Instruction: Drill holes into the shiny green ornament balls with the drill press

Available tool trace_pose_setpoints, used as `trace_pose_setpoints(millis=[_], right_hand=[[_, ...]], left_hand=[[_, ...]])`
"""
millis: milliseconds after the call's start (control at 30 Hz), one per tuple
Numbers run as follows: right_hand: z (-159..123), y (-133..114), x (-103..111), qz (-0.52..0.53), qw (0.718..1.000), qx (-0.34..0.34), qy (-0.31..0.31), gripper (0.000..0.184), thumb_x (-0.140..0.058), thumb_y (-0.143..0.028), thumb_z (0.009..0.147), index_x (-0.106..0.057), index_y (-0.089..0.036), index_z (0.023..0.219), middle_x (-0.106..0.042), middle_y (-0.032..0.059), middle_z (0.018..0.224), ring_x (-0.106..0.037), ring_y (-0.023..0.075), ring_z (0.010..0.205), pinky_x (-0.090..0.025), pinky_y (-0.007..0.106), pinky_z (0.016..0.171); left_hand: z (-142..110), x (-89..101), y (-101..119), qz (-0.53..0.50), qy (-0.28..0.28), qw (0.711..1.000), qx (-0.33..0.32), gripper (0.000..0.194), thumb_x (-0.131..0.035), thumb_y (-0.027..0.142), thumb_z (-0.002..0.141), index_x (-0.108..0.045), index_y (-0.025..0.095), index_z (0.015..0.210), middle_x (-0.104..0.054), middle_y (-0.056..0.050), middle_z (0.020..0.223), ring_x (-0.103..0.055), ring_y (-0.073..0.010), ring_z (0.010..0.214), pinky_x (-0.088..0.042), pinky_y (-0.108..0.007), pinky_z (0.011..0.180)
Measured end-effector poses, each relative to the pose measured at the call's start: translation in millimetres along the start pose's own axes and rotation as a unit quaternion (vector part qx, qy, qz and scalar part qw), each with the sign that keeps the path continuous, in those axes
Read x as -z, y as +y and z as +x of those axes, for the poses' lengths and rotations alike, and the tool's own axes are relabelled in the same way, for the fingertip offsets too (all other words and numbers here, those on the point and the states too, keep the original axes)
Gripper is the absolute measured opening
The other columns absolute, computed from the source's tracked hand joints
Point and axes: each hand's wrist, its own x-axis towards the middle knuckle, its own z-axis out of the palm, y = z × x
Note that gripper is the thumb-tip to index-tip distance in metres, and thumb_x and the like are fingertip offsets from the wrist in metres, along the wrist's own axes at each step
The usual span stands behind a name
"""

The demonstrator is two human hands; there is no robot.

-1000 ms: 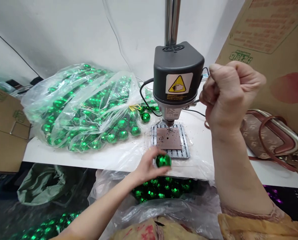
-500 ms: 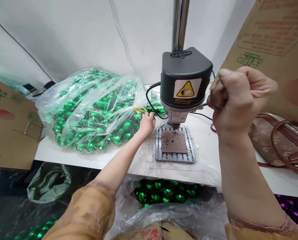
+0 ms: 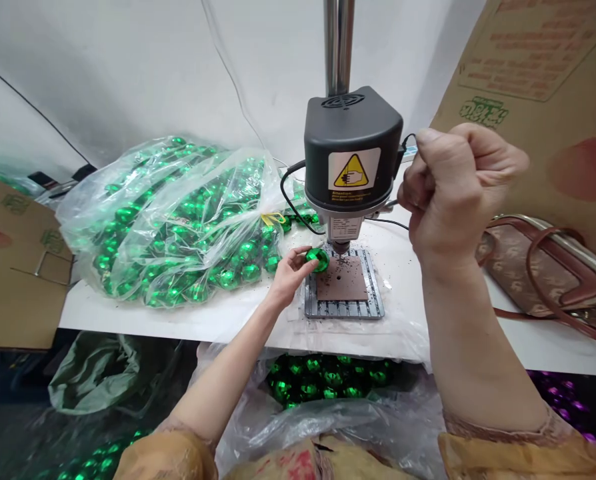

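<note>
**View:** head camera, looking forward and down at a white bench (image 3: 128, 319).

**Left hand (image 3: 291, 280):** we record the fingers (image 3: 298, 259) curved around a green mirrored bauble (image 3: 318, 260), grasping it near the fingertips.

**Bauble position:** we find it at the fingertips, above the left edge of the drill's slotted metal base (image 3: 343, 310). A thin drill bit (image 3: 340, 248) stands just beyond the fingertips, to the right. We cannot tell whether the bauble touches it.

**Right hand (image 3: 458, 190):** clenched in a raised fist, with a thin metal lever (image 3: 392, 204) running from the drill into the curled fingers.

**Drill:** a black-capped bench drill head (image 3: 353, 150) with a yellow warning label (image 3: 353, 170) is mounted on a steel column (image 3: 338, 47), directly ahead of the left fingertips.

**Base:** a brown pad (image 3: 342, 279) with a central hole lies on the base, just right of the left fingertips. Dark specks are scattered over it.

**Left of the fingers:** a clear plastic bag of green baubles (image 3: 178, 227), closed with a yellow tie (image 3: 273, 219).

**Below the fingers:** a second plastic bag holding green baubles (image 3: 323, 380), below the bench edge.

**Right of the fist:** a patterned handbag (image 3: 543, 267) and a cardboard sheet (image 3: 528, 87).
</note>
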Motion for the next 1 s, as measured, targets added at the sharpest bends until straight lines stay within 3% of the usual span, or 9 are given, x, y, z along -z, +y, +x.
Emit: trace_pose_setpoints(millis=[267,633,733,1000], right_hand=[[-3,0,1,-0.016,1.000,0.010,-0.014,0.044,-0.058,-0.011,0.084,-0.032,-0.018,0.050,-0.034,-0.0085,0.040,-0.028,-0.0005,0.036,-0.021,0.018,0.040],[-4,6,6,-0.052,0.997,0.050,-0.037,0.050,-0.062,-0.036,0.089,-0.027,-0.020,0.055,-0.027,-0.0072,0.046,-0.026,0.0018,0.039,-0.026,0.024,0.041],[-4,5,6,-0.066,0.995,0.053,-0.046,0.052,-0.060,-0.040,0.090,-0.025,-0.021,0.056,-0.026,-0.0068,0.046,-0.025,0.0018,0.040,-0.026,0.024,0.043],[-6,3,7,-0.040,0.998,0.035,-0.029,0.052,-0.066,-0.030,0.085,-0.027,-0.021,0.052,-0.028,-0.0070,0.041,-0.026,0.0036,0.037,-0.022,0.027,0.042]], left_hand=[[-2,-16.4,-23,0.050,-0.059,0.995,-0.057,0.059,-0.086,0.046,0.069,-0.062,0.018,0.116,-0.073,-0.009,0.106,-0.069,-0.0221,0.100,-0.057,-0.036,0.087],[-11,-25.8,-26,0.142,-0.099,0.977,-0.122,0.056,-0.082,0.040,0.075,-0.060,0.021,0.124,-0.068,-0.010,0.121,-0.067,-0.0256,0.111,-0.052,-0.043,0.100],[-15,-31.0,-26,0.127,-0.099,0.980,-0.120,0.057,-0.083,0.040,0.075,-0.059,0.020,0.123,-0.068,-0.010,0.121,-0.066,-0.0256,0.111,-0.052,-0.042,0.100],[-19,-42.6,-28,0.096,-0.063,0.988,-0.105,0.050,-0.082,0.041,0.077,-0.060,0.019,0.116,-0.069,-0.009,0.114,-0.066,-0.0239,0.107,-0.052,-0.040,0.097]])
